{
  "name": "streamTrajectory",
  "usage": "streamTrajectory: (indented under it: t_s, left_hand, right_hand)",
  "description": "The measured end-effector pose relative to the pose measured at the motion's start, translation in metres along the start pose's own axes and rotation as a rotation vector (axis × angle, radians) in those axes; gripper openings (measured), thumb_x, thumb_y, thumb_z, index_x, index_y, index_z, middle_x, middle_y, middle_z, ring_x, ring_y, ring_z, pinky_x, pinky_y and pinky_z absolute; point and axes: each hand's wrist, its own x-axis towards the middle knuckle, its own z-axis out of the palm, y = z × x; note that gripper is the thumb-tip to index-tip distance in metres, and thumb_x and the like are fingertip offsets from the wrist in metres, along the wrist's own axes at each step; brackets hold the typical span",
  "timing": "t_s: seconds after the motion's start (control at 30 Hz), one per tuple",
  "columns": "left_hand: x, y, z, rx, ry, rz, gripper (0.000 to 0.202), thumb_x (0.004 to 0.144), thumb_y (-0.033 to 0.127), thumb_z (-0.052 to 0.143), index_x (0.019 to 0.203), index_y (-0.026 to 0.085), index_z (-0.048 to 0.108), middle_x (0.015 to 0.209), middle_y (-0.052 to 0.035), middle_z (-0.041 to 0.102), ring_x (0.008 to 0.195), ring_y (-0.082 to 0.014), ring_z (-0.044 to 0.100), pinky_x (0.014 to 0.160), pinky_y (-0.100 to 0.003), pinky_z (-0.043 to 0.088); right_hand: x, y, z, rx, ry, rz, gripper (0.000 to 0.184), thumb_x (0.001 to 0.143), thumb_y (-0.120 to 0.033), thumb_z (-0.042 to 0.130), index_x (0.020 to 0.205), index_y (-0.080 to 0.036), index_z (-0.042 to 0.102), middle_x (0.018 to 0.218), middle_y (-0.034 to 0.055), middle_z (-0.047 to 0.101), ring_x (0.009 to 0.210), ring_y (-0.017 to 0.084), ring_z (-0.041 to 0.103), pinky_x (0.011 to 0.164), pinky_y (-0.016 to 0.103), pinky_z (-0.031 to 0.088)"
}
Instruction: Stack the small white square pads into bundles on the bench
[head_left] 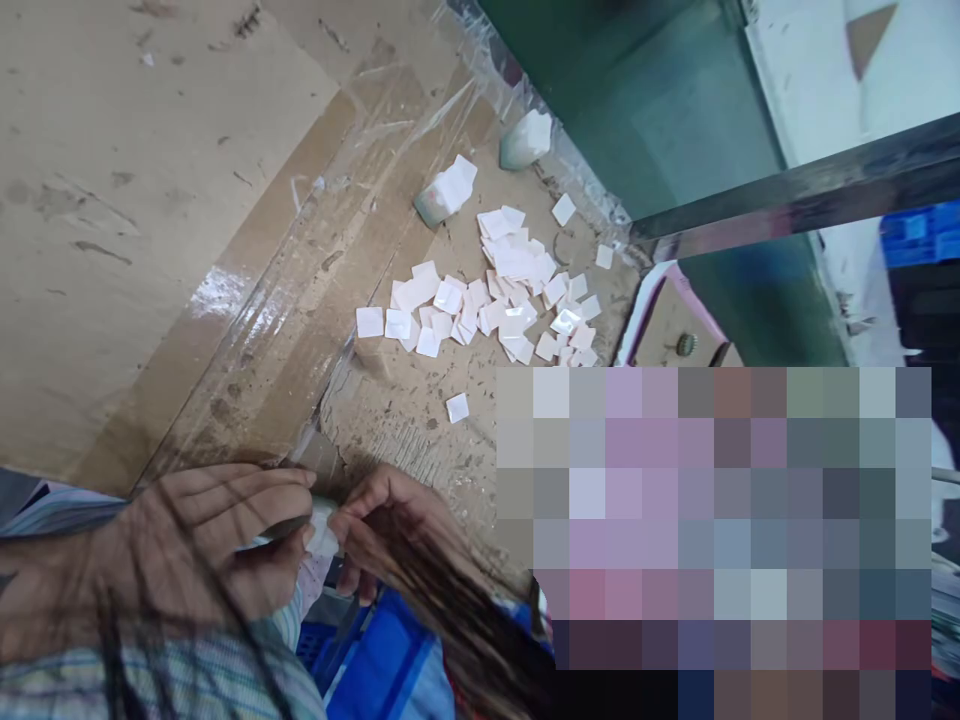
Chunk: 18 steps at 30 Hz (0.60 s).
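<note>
Two hands (pixel 251 525) hold one white item (pixel 322 533); two stacks (pixel 448 190)

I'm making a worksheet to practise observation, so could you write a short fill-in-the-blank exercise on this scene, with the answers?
1. The flat pale pieces lying loose on the brown surface each appear to have ____ corners.
2. Between those pieces and the dark green panel, the number of taller pale blocks is ____.
3. Below the left hand and right hand, which meet at a small pale item, the crate-like object is coloured ____.

Missing words: four; two; blue.
</note>
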Motion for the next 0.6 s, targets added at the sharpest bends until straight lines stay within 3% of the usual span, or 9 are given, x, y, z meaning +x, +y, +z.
streamTrajectory:
  t_s: [0.1, 0.2, 0.37, 0.5, 0.6]
  left_hand:
    - [0.000, 0.000, -0.001, -0.014, -0.013, -0.018, 0.019, 0.101, 0.021, 0.062, 0.111, 0.034, 0.072, 0.127, 0.0075, 0.070, 0.125, -0.0106, 0.063, 0.126, -0.021, 0.033]
    - [0.001, 0.001, -0.001, -0.023, -0.007, -0.031, 0.022, 0.102, 0.021, 0.061, 0.110, 0.039, 0.072, 0.131, 0.0119, 0.069, 0.128, -0.0089, 0.060, 0.128, -0.020, 0.027]
    - [0.001, 0.000, -0.003, -0.007, -0.018, -0.043, 0.012, 0.104, 0.026, 0.064, 0.107, 0.034, 0.072, 0.130, 0.0093, 0.069, 0.124, -0.0076, 0.063, 0.126, -0.019, 0.030]
    - [-0.001, -0.004, -0.007, -0.032, -0.063, 0.000, 0.011, 0.102, 0.027, 0.066, 0.109, 0.033, 0.072, 0.135, 0.0078, 0.068, 0.128, -0.0091, 0.061, 0.125, -0.022, 0.035]
    - [-0.007, -0.007, -0.005, -0.022, -0.079, 0.084, 0.021, 0.105, 0.024, 0.058, 0.119, 0.036, 0.069, 0.137, 0.0129, 0.067, 0.145, -0.0094, 0.047, 0.130, -0.025, 0.031]
  right_hand:
    - [0.002, -0.005, 0.001, -0.013, -0.013, 0.013, 0.039, 0.058, -0.031, 0.099, 0.068, -0.021, 0.063, 0.051, -0.0050, 0.068, 0.038, 0.009, 0.060, 0.035, 0.012, 0.045]
    - [0.005, -0.011, 0.003, -0.043, -0.003, 0.043, 0.041, 0.055, -0.029, 0.100, 0.066, -0.022, 0.061, 0.047, -0.0074, 0.064, 0.036, 0.008, 0.058, 0.033, 0.010, 0.041]
    - [0.005, -0.016, 0.006, -0.038, -0.006, 0.061, 0.047, 0.054, -0.028, 0.100, 0.063, -0.022, 0.055, 0.047, -0.0094, 0.061, 0.034, 0.005, 0.052, 0.031, 0.010, 0.036]
    - [0.004, -0.012, 0.006, -0.016, -0.058, 0.032, 0.045, 0.059, -0.029, 0.099, 0.067, -0.022, 0.056, 0.048, -0.0094, 0.061, 0.036, 0.005, 0.053, 0.035, 0.010, 0.041]
    - [0.003, -0.007, 0.002, -0.029, -0.076, 0.004, 0.043, 0.062, -0.030, 0.098, 0.070, -0.023, 0.057, 0.048, -0.0098, 0.062, 0.037, 0.006, 0.056, 0.038, 0.011, 0.046]
